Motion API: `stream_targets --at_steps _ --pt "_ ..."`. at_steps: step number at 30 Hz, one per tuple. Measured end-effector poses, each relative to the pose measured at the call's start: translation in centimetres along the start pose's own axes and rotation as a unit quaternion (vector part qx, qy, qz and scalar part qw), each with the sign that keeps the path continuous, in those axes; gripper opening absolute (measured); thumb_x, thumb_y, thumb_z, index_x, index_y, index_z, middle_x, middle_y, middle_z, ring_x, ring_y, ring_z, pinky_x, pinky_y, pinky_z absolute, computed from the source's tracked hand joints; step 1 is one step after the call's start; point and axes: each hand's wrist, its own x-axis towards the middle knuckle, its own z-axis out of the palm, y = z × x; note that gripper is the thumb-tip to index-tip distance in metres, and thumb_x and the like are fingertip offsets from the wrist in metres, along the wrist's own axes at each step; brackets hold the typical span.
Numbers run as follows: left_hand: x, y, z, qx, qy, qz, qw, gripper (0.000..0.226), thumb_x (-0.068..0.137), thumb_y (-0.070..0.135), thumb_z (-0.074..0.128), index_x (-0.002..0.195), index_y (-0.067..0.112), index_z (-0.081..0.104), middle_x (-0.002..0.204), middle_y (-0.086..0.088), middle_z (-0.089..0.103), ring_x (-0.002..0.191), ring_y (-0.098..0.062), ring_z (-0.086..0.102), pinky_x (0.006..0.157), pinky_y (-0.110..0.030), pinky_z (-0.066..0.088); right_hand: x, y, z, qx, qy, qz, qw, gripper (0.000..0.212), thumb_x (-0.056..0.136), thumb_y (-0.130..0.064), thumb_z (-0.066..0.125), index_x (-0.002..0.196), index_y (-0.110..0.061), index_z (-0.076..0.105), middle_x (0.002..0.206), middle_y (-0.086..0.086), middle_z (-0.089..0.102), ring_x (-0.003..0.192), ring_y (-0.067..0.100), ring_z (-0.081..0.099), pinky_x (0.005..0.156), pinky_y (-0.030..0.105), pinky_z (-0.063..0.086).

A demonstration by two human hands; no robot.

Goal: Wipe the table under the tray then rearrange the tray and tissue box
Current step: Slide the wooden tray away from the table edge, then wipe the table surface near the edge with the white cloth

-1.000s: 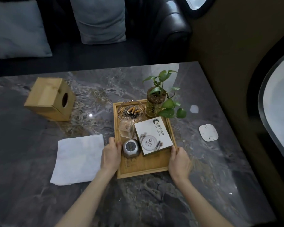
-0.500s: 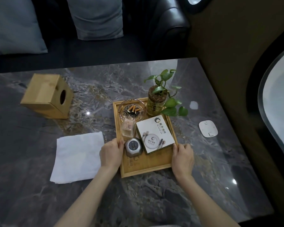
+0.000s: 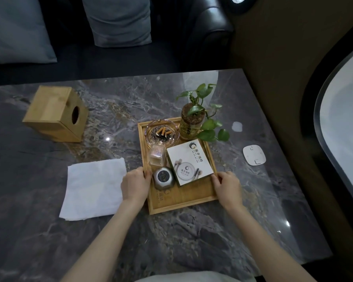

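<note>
A wooden tray (image 3: 183,202) rests on the grey marble table (image 3: 212,241), right of centre. My left hand (image 3: 135,185) grips its left rim and my right hand (image 3: 228,187) grips its right rim. On the tray stand a glass ashtray (image 3: 161,134) with cigarette butts, a potted plant (image 3: 192,123), a small clear box (image 3: 157,155), a round silver object (image 3: 163,178) and a white booklet (image 3: 190,162). A white cloth (image 3: 94,193) lies flat left of the tray. The wooden tissue box (image 3: 55,113) sits on its side at the far left.
A white square pad (image 3: 254,157) lies on the table right of the tray, near the right edge. A dark sofa with grey cushions (image 3: 118,19) stands behind the table. A brown wall runs along the right side.
The tray has shifted slightly to the right and away from the cloth, with both hands staying on its rims. The view has tilted down a little.
</note>
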Motion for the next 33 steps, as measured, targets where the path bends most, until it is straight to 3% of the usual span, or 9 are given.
stream_targets --at_steps 8,12,16,19,23,26,28,31,33 --pt "-1.0 -1.3 -3.0 -0.083 0.055 -0.006 0.995 0.025 0.087 0.028 0.057 0.085 0.008 0.071 0.077 -0.010 0.072 0.069 -0.023 0.062 0.062 -0.033 0.049 -0.3 -4.8 -4.2 0.054 0.079 -0.097 0.991 0.020 0.088 -0.015 0.051 0.073 -0.008 0.062 0.070 0.005 0.061 0.063 0.017 0.051 0.057 0.028 0.033" --pt "-1.5 -2.7 -5.6 -0.125 0.097 -0.022 0.987 0.023 0.088 0.023 0.056 0.073 0.009 0.067 0.066 -0.009 0.069 0.060 -0.021 0.062 0.057 -0.032 0.047 -0.9 -10.2 -4.7 0.085 0.073 -0.200 0.973 0.018 0.088 -0.015 0.054 0.073 -0.010 0.062 0.066 0.003 0.059 0.059 0.014 0.049 0.052 0.024 0.032" --pt "-2.0 -5.1 -7.1 -0.159 0.151 -0.069 0.973 0.025 0.087 0.016 0.054 0.067 0.005 0.062 0.062 -0.011 0.066 0.060 -0.026 0.061 0.058 -0.039 0.044 -1.2 -15.8 -3.1 0.096 0.010 -0.305 0.947 0.017 0.090 -0.014 0.053 0.087 -0.004 0.066 0.080 0.011 0.069 0.072 0.023 0.060 0.063 0.036 0.048" --pt "-2.4 -6.9 -6.9 -0.156 0.186 -0.104 0.965 0.016 0.087 0.010 0.056 0.093 0.001 0.066 0.090 -0.017 0.069 0.082 -0.030 0.061 0.073 -0.037 0.044 -1.5 -19.0 -0.4 0.084 -0.056 -0.363 0.926 0.020 0.092 -0.015 0.050 0.092 -0.002 0.064 0.084 0.016 0.068 0.077 0.030 0.062 0.069 0.042 0.048" --pt "-2.9 -10.0 -5.7 -0.063 0.165 -0.138 0.975 0.043 0.085 0.014 0.060 0.123 -0.003 0.049 0.126 -0.023 0.052 0.114 -0.039 0.046 0.095 -0.047 0.038 -2.1 -21.3 4.3 0.048 -0.163 -0.377 0.910 0.025 0.094 -0.013 0.043 0.110 -0.001 0.058 0.107 0.018 0.065 0.099 0.031 0.059 0.083 0.042 0.046" --pt "-3.3 -11.9 -4.6 0.019 0.113 -0.190 0.975 0.063 0.086 0.026 0.056 0.137 0.000 0.031 0.147 -0.021 0.030 0.132 -0.037 0.029 0.106 -0.049 0.026 -2.2 -21.5 7.5 -0.003 -0.235 -0.364 0.901 0.038 0.095 -0.012 0.039 0.132 -0.002 0.041 0.134 0.018 0.049 0.125 0.031 0.043 0.102 0.040 0.037" --pt "-3.5 -12.8 -3.7 0.040 0.083 -0.211 0.973 0.067 0.089 0.033 0.049 0.141 0.002 0.020 0.153 -0.018 0.018 0.139 -0.032 0.017 0.112 -0.047 0.015 -1.9 -21.1 9.2 -0.061 -0.267 -0.371 0.888 0.050 0.095 -0.015 0.037 0.142 -0.003 0.022 0.151 0.016 0.027 0.139 0.028 0.022 0.114 0.036 0.020" --pt "-3.7 -13.4 -2.8 0.040 0.075 -0.207 0.975 0.067 0.091 0.034 0.044 0.142 0.002 0.016 0.153 -0.019 0.018 0.140 -0.031 0.017 0.113 -0.045 0.013 -1.5 -20.3 11.1 -0.151 -0.288 -0.384 0.864 0.061 0.096 -0.021 0.035 0.145 -0.005 0.003 0.157 0.013 0.006 0.145 0.025 0.003 0.119 0.037 0.004" --pt "-3.7 -13.3 -2.7 0.045 0.086 -0.206 0.974 0.066 0.090 0.032 0.047 0.141 0.000 0.020 0.150 -0.022 0.023 0.137 -0.035 0.023 0.112 -0.047 0.018 -1.4 -20.0 11.8 -0.146 -0.275 -0.381 0.871 0.063 0.094 -0.021 0.038 0.145 -0.006 0.004 0.157 0.012 0.010 0.144 0.026 0.005 0.117 0.037 0.005"
